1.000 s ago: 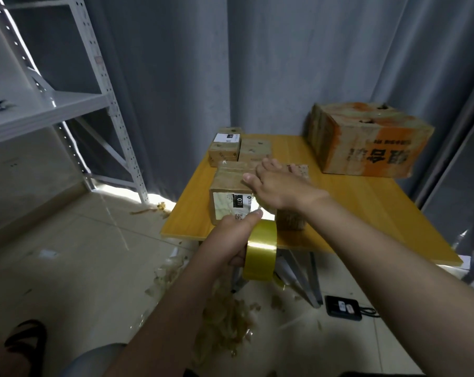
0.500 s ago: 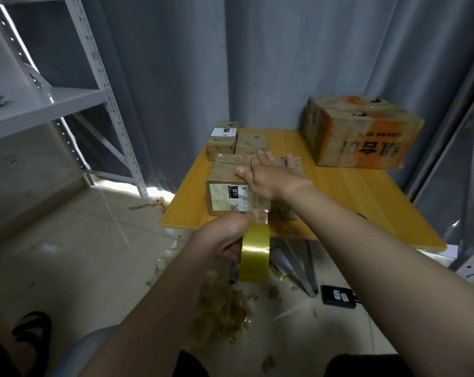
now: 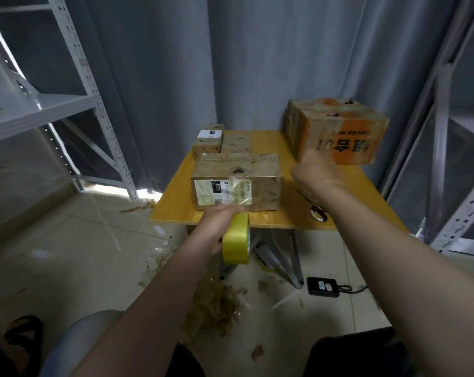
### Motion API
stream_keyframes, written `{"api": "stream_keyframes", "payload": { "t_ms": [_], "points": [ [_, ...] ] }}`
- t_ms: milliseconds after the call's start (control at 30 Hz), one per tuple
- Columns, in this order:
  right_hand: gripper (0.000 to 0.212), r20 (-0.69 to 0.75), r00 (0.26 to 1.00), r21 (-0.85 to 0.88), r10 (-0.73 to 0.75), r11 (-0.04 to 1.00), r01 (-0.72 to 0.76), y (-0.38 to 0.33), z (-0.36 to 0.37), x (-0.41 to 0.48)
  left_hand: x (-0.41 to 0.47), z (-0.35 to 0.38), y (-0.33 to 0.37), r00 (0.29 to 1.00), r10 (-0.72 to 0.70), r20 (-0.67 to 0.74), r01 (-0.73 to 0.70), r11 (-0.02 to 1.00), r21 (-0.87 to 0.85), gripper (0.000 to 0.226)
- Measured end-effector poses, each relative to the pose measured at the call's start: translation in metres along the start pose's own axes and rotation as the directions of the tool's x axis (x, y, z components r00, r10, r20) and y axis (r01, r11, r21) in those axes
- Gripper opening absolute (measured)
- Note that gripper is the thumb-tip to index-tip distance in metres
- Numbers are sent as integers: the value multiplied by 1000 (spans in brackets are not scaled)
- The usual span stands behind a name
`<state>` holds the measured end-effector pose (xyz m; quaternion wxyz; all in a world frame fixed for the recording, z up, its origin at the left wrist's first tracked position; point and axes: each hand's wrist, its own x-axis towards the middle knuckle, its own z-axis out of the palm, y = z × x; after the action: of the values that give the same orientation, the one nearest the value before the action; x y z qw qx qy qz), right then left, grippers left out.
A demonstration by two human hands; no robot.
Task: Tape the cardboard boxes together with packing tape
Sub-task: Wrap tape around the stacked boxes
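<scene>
Two brown cardboard boxes (image 3: pixel 257 170) stand side by side at the front of the yellow table (image 3: pixel 176 210); the left one bears a white label. My left hand (image 3: pixel 216 227) grips a yellow roll of packing tape (image 3: pixel 236 240) just below the table's front edge. A clear strip of tape runs from the roll up the boxes' front face. My right hand (image 3: pixel 314 172) is in the air to the right of the boxes, blurred by motion, in front of the big orange box (image 3: pixel 336 131).
Two small boxes (image 3: pixel 220 142) sit behind the pair. A small red-and-white ring-shaped object (image 3: pixel 318 213) lies by my right wrist. Tape scraps (image 3: pixel 216 308) and a black device (image 3: pixel 323 286) lie on the floor. Metal shelving (image 3: pixel 67 104) flanks the table on both sides.
My right hand has lifted off the top of the two boxes and swung to the right. My left hand still holds the roll below the table's edge.
</scene>
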<state>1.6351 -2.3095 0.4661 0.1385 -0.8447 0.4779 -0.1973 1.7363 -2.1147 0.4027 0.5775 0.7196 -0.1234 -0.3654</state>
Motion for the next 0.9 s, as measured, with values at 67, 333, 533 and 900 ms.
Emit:
{"api": "stream_keyframes", "payload": {
  "t_ms": [67,333,533,900],
  "points": [
    [25,172,981,-166,86,984,-58,31,-4,-8,-2,6,-1,1000,3,-24,-3,1000,-2,29],
    [24,263,941,-297,212,946,-130,73,7,-21,-7,18,-1,996,45,-83,-46,999,-16,32],
    [39,303,928,37,215,971,-237,73,4,-11,-11,11,-1,1000,6,-27,-9,994,-110,29],
    [81,846,439,464,-303,824,-325,33,-34,-13,-20,7,8,1000,1,27,4,984,-177,9]
  ]
}}
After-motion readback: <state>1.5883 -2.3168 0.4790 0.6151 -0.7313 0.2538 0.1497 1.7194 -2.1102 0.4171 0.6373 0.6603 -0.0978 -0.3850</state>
